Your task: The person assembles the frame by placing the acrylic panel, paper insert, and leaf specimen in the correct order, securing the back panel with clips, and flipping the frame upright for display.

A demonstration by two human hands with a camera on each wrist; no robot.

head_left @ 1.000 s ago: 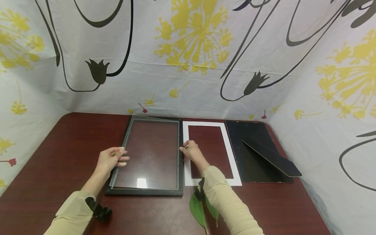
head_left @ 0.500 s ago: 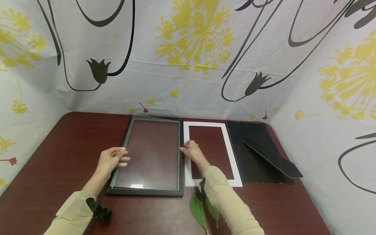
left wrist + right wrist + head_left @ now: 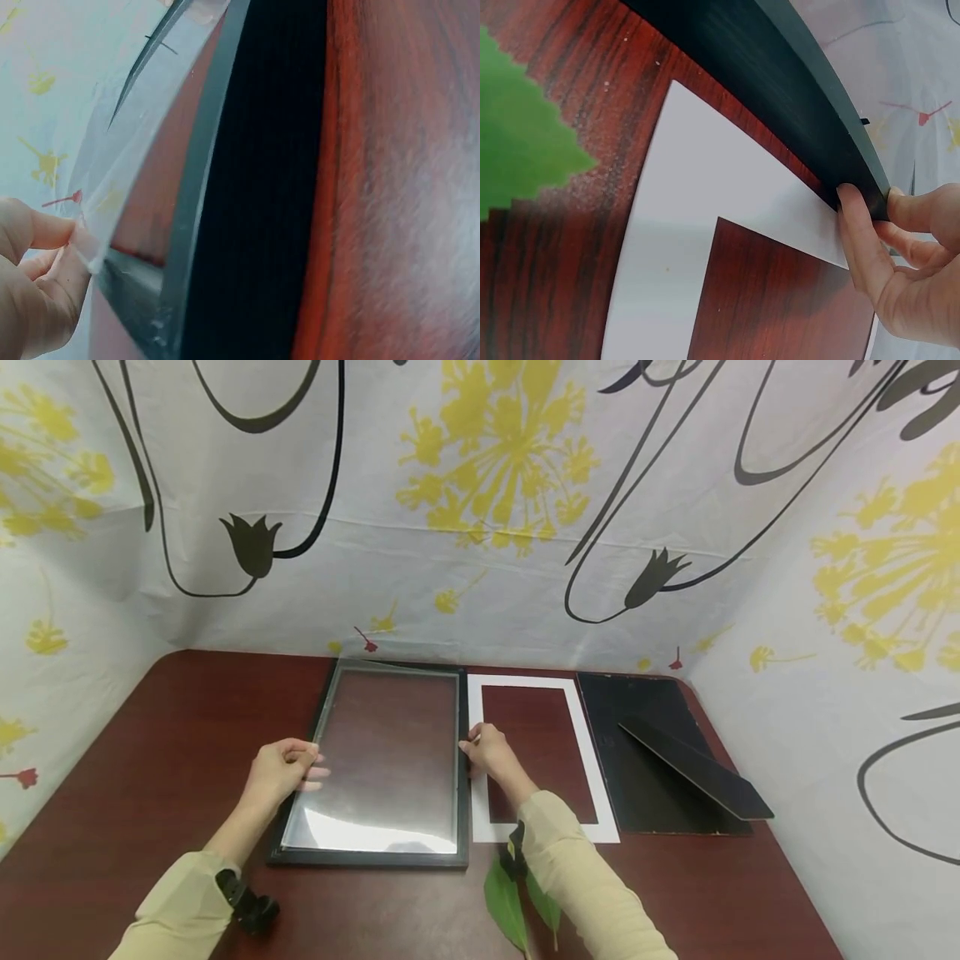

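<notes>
A black picture frame lies flat on the table, with a clear pane over its opening. The pane's left edge is raised off the frame, and my left hand pinches it between thumb and fingers. That pinch also shows in the left wrist view, where the clear pane tilts above the frame's dark side. My right hand grips the frame's right side. In the right wrist view its thumb lies on the frame's rim and its fingers press the outer side.
Right of the frame lies a white mat with a rectangular opening. Beyond it is a black backing board with its stand flap raised. Green leaves lie near the right forearm. Patterned cloth hangs behind the dark red table.
A bright reflection has spread across the near end of the pane as its tilt changes slightly. My left hand has shifted a little; the right hand keeps its place.
</notes>
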